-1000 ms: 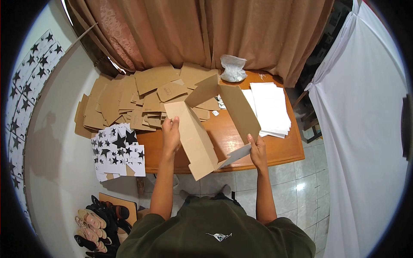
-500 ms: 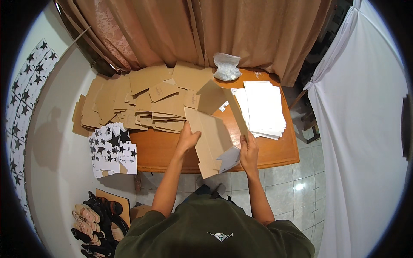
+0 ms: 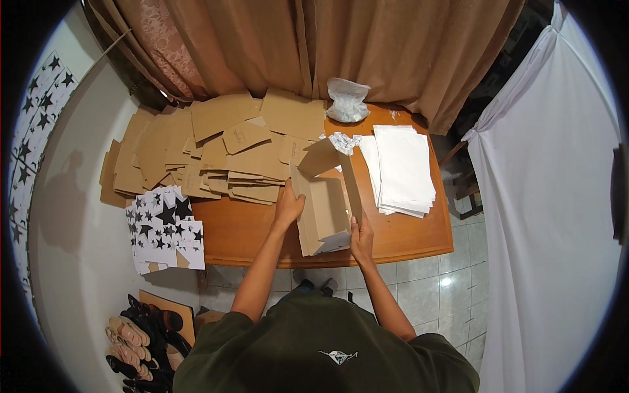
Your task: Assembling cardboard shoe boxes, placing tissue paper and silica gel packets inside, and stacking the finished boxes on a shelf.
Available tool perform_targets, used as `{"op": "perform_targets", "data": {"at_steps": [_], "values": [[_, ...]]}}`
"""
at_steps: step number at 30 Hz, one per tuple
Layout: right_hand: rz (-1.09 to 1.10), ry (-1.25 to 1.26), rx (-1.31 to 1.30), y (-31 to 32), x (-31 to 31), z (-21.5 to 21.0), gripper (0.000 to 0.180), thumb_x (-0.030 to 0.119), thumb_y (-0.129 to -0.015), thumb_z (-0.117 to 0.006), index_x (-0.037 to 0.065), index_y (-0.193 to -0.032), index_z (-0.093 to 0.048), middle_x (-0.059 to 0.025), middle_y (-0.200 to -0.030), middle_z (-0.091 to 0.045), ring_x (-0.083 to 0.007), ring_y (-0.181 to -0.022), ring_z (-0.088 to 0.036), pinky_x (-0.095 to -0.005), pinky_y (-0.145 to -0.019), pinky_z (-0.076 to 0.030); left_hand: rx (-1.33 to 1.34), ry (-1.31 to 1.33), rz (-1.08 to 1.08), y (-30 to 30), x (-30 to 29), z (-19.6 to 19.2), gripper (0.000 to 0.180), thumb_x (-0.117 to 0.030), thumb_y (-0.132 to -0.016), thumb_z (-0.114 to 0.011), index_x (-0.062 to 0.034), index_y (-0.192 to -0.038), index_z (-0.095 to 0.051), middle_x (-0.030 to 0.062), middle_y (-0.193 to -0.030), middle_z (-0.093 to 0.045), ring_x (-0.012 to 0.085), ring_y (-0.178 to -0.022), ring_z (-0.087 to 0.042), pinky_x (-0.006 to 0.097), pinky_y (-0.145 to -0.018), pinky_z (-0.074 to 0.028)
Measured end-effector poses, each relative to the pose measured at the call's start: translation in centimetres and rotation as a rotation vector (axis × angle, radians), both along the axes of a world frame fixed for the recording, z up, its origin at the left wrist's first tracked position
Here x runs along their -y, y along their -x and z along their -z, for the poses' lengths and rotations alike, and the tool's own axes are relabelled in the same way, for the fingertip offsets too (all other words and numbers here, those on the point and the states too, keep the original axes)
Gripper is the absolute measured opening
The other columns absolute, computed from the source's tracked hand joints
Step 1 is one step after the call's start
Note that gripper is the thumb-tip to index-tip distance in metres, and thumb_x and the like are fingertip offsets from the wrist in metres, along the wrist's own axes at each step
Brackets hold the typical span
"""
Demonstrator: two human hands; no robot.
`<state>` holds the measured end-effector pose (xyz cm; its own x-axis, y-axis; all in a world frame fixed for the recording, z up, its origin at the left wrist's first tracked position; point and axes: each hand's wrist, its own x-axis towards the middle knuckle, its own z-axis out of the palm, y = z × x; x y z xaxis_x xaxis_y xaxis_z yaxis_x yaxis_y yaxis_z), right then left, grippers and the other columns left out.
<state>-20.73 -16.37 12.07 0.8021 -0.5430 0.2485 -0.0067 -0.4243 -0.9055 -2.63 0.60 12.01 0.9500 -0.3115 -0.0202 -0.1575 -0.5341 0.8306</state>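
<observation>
I hold a partly folded brown cardboard box between both hands, above the near part of the wooden table. My left hand grips its left wall, with the thumb on top. On the opposite side my right hand is closed on the lower end of the right wall. The side walls stand up and a far flap sticks upward. At the near end a greyish-white face shows. What lies under the box is hidden.
Flat cardboard pieces are heaped at the left back of the table. White star-printed sheets lie at the left corner. At right are stacked white sheets, crumpled paper and a plastic bag. Shoes stand lower left.
The box's walls have come closer together, giving it a squarer shape, and its near end has folded up. My right hand has moved left and slightly nearer. Crumpled paper behind the box shows more.
</observation>
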Motion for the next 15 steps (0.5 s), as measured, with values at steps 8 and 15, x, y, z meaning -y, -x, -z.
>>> {"op": "perform_targets", "data": {"at_steps": [8,15], "values": [[0.0,-0.044,-0.056,-1.5,0.7,3.7,0.042,0.018,-0.107,-0.046,0.0,-0.145,-0.048,-0.0231,-0.13,-0.063,-0.033,-0.12,-0.061,-0.0388,-0.101,-0.046,-0.423,0.387,0.119,0.9,0.8,3.0,0.087,-0.015,-0.091,-0.068,-0.0148,-0.163,-0.019,0.0238,-0.152,-0.046,0.0341,-0.138,-0.048,0.04,-0.111,-0.039],[-0.275,0.195,-0.201,-1.7,1.3,-0.6,0.05,0.029,-0.103,-0.055,0.011,-0.15,-0.048,-0.0262,-0.147,-0.046,-0.0399,-0.138,-0.045,-0.0451,-0.113,-0.038,-0.297,0.365,0.241,-0.5,0.6,5.9,0.089,-0.028,-0.091,-0.07,-0.0177,-0.163,-0.019,0.0269,-0.149,-0.047,0.0398,-0.137,-0.047,0.046,-0.113,-0.037]]}}
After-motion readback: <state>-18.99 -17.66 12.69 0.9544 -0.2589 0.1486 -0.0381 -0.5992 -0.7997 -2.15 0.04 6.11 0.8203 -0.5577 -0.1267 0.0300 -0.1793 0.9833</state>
